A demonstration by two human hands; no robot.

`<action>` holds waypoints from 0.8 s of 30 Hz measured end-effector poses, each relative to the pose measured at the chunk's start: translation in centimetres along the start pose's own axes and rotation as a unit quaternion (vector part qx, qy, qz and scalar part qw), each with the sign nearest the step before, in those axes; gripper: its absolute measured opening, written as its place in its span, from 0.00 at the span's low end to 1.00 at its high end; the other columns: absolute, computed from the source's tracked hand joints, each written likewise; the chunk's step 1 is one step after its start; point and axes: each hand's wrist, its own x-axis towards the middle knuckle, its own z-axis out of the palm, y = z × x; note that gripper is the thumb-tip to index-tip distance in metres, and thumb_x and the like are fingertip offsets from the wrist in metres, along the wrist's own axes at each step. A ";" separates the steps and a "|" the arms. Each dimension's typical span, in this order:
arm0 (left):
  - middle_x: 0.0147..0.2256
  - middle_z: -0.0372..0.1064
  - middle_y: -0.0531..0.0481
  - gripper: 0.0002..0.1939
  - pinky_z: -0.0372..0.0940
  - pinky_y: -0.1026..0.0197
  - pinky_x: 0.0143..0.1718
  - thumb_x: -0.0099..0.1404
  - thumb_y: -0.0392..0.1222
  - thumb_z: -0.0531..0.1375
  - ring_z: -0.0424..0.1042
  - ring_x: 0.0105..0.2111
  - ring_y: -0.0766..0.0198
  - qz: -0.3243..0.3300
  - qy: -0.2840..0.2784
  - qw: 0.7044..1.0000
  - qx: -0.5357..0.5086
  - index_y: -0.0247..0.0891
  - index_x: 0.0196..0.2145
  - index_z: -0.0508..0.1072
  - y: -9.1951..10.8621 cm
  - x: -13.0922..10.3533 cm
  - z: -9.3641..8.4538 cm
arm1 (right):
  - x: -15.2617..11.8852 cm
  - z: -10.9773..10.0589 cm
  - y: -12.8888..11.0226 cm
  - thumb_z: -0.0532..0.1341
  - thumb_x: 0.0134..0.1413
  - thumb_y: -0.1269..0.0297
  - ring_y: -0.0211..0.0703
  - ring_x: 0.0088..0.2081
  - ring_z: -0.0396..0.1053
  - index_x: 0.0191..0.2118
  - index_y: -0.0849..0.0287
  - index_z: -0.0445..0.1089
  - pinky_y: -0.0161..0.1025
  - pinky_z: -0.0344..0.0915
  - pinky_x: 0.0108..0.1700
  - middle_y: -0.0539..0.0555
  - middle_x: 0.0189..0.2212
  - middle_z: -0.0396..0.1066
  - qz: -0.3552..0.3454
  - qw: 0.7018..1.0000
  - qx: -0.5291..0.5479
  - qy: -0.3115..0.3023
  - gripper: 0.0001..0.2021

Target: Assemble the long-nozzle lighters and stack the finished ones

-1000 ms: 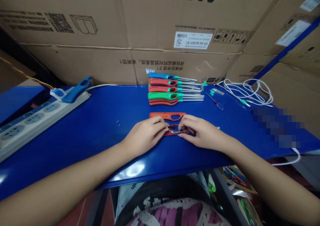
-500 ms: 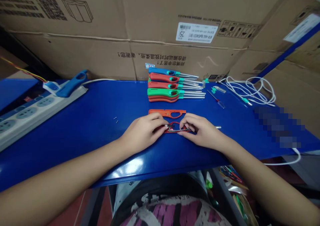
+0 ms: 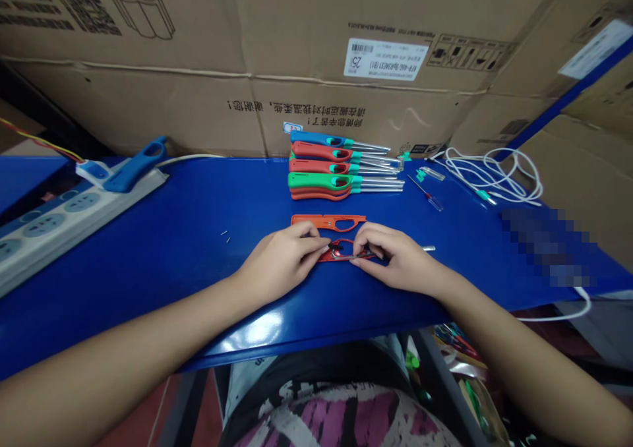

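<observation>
Between my hands, an opened red lighter casing (image 3: 330, 256) lies on the blue table, with thin wires and small dark parts inside it. My left hand (image 3: 289, 256) pinches at the casing's left end, beside a small black part. My right hand (image 3: 390, 252) pinches at the right end, where a thin wire runs under the fingertips. A metal tube end (image 3: 428, 248) sticks out past my right hand. Just beyond, an orange casing half (image 3: 329, 222) lies flat. What exactly the fingertips grip is too small to make out.
Several assembled lighters (image 3: 321, 182) are stacked at the back against a cardboard box (image 3: 198, 104). A screwdriver (image 3: 432, 201) and a coiled white cable (image 3: 514, 177) lie to the right. Two small screws (image 3: 228, 240) and a power strip (image 3: 84, 203) are on the left.
Both hands stay at the red casing with only slight finger movement. The wire has shifted closer to the right fingertips. The whole view has moved a little.
</observation>
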 end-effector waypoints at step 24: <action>0.38 0.67 0.44 0.11 0.61 0.54 0.33 0.74 0.37 0.53 0.70 0.37 0.54 0.121 -0.043 0.943 0.308 0.31 0.41 0.75 2.4 -0.5 -0.9 | 0.0 0.3 -0.7 0.62 0.62 0.62 0.39 0.37 0.69 0.42 0.55 0.68 0.36 0.64 0.39 0.51 0.35 0.72 -0.042 0.995 -0.093 -0.020 0.06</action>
